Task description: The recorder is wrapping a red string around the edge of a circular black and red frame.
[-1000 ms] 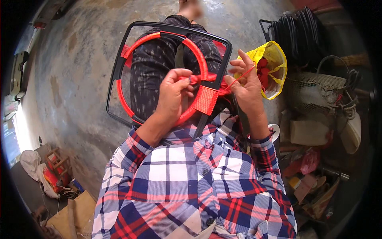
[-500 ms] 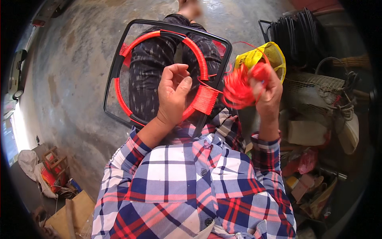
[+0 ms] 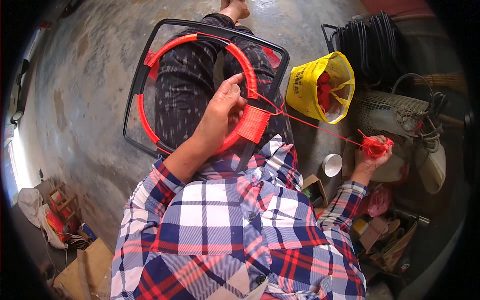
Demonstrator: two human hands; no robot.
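Observation:
A black rounded frame (image 3: pixel 134 95) rests on my lap, with a hoop wrapped in red cord (image 3: pixel 145 117) set inside it. My left hand (image 3: pixel 220 112) grips the hoop beside a thick band of red winding (image 3: pixel 252 124). Out to the right, my right hand (image 3: pixel 372 157) is closed on a small ball of red cord (image 3: pixel 375 146). A taut red strand (image 3: pixel 320 127) runs from the winding to the ball.
A yellow bag (image 3: pixel 307 85) holding more red cord stands to the right of the frame. Behind it is a stack of black frames (image 3: pixel 370 42), then netting (image 3: pixel 395 112). A white cup (image 3: pixel 331 165) and clutter lie at the right; boxes at lower left.
My right hand has swung away from the hoop, out to the right and downward, pulling the red strand tight. My left hand stays on the hoop.

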